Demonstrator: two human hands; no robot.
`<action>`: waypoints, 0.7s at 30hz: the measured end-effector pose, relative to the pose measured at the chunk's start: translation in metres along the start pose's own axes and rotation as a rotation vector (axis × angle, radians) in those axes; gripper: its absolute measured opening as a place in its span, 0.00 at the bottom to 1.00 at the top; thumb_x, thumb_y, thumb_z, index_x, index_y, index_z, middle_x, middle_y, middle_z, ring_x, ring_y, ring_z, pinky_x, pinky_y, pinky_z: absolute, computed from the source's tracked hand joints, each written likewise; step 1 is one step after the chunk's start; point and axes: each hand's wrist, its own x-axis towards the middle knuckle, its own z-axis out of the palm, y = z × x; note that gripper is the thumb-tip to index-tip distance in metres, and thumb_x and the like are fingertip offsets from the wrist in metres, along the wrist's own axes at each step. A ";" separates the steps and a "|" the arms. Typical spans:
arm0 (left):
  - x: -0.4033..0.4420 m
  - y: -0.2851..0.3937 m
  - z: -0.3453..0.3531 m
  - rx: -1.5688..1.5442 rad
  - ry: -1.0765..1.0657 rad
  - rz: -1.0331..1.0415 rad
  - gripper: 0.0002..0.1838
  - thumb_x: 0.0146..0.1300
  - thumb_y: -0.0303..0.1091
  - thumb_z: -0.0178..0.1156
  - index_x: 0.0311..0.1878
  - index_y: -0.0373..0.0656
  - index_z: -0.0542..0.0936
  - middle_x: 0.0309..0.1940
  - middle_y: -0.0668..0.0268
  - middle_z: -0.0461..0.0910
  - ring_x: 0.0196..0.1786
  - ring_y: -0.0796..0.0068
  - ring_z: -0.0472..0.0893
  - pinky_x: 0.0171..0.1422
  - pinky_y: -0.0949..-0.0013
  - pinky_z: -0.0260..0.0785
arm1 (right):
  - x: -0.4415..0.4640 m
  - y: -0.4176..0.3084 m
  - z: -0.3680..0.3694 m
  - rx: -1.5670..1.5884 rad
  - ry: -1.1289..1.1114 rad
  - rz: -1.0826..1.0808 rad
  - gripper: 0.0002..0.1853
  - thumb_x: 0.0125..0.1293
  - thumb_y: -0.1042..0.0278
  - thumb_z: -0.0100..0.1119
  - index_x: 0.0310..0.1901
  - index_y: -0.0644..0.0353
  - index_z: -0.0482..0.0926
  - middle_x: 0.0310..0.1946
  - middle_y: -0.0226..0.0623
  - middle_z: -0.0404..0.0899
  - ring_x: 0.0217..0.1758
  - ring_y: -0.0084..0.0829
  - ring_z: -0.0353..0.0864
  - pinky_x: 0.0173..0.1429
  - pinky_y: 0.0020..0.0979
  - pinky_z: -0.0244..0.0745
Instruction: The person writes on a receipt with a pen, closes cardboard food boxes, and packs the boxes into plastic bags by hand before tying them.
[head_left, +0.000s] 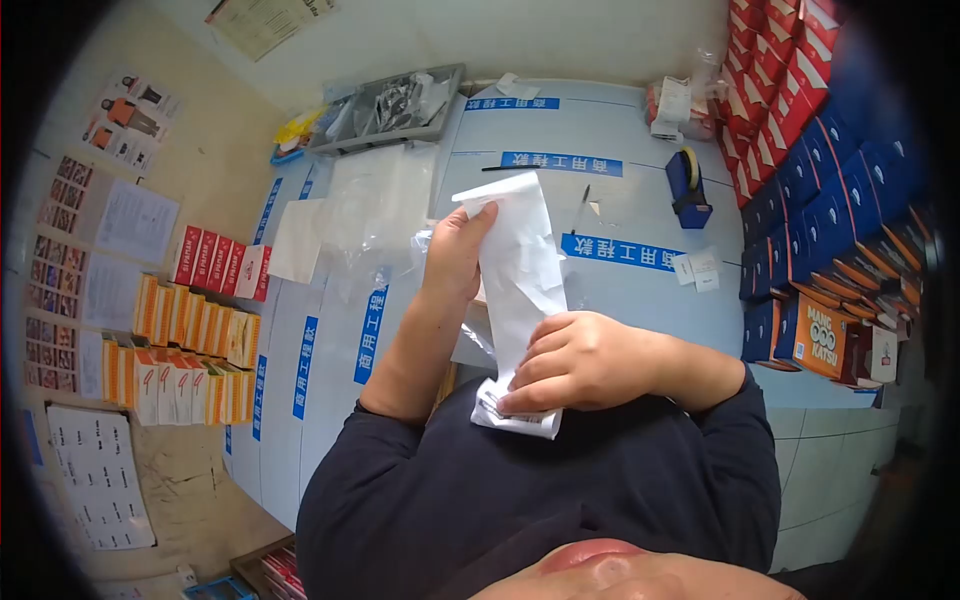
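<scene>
We look over the one pale bench (pixel 690 335), the widest thing here. Blue boxes (pixel 845 200) and red boxes (pixel 785 90) climb on the right, too tightly packed for us to count. One grey tray (pixel 390 115) sits at the far side, holding plastic packaging, its pieces too jumbled to number. One orange box (pixel 815 338) stands low among the stacks, its inside hidden from us. Now the one long white paper strip (pixel 522 270), stretched in front of our chest: our left hand (pixel 460 240) has its grip pinching the upper end, while our right hand (pixel 575 362) closes its grip on the folded lower end. One blue tape dispenser (pixel 688 195) carries one roll.
</scene>
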 end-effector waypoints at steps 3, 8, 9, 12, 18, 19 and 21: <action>0.000 -0.019 -0.002 0.128 -0.064 0.111 0.11 0.61 0.32 0.57 0.43 0.37 0.76 0.34 0.64 0.79 0.37 0.78 0.78 0.41 0.74 0.71 | -0.013 -0.022 -0.014 0.208 0.049 0.086 0.16 0.58 0.74 0.56 0.49 0.52 0.77 0.32 0.31 0.80 0.33 0.30 0.79 0.40 0.29 0.72; -0.027 -0.032 0.012 0.344 -0.174 0.104 0.14 0.61 0.34 0.57 0.46 0.35 0.74 0.37 0.60 0.79 0.41 0.73 0.80 0.43 0.73 0.72 | -0.041 -0.037 -0.019 0.185 0.361 0.228 0.19 0.53 0.81 0.59 0.48 0.54 0.78 0.31 0.36 0.81 0.24 0.33 0.77 0.29 0.30 0.72; -0.033 -0.033 0.015 0.089 -0.275 -0.004 0.17 0.63 0.35 0.54 0.50 0.34 0.71 0.40 0.57 0.78 0.43 0.69 0.80 0.45 0.70 0.73 | -0.042 -0.032 -0.023 0.103 0.391 0.348 0.20 0.53 0.82 0.58 0.48 0.55 0.78 0.32 0.37 0.81 0.26 0.32 0.78 0.30 0.30 0.73; -0.049 -0.032 0.027 -0.179 -0.437 -0.097 0.23 0.66 0.39 0.48 0.58 0.33 0.65 0.48 0.52 0.74 0.48 0.60 0.79 0.47 0.61 0.76 | -0.054 -0.005 -0.022 0.206 0.510 0.444 0.22 0.53 0.84 0.56 0.50 0.57 0.77 0.38 0.39 0.80 0.35 0.29 0.81 0.37 0.29 0.76; -0.068 -0.039 0.031 -0.150 -0.536 -0.043 0.28 0.68 0.46 0.41 0.63 0.34 0.58 0.55 0.49 0.69 0.53 0.53 0.76 0.49 0.52 0.76 | -0.060 0.008 -0.017 0.179 0.478 0.558 0.27 0.53 0.84 0.55 0.57 0.59 0.71 0.47 0.41 0.77 0.44 0.28 0.79 0.44 0.27 0.76; -0.072 -0.040 0.031 -0.236 -0.612 -0.001 0.28 0.68 0.46 0.43 0.63 0.34 0.58 0.55 0.50 0.69 0.53 0.54 0.76 0.49 0.53 0.76 | -0.059 0.010 -0.015 0.181 0.478 0.583 0.28 0.53 0.83 0.56 0.58 0.59 0.70 0.47 0.41 0.77 0.43 0.27 0.79 0.43 0.26 0.76; -0.073 -0.043 0.030 -0.322 -0.680 0.051 0.28 0.67 0.46 0.45 0.62 0.35 0.59 0.54 0.51 0.70 0.53 0.55 0.76 0.49 0.55 0.76 | -0.056 0.012 -0.013 0.188 0.472 0.600 0.29 0.52 0.82 0.58 0.59 0.60 0.69 0.48 0.42 0.76 0.42 0.26 0.78 0.42 0.26 0.76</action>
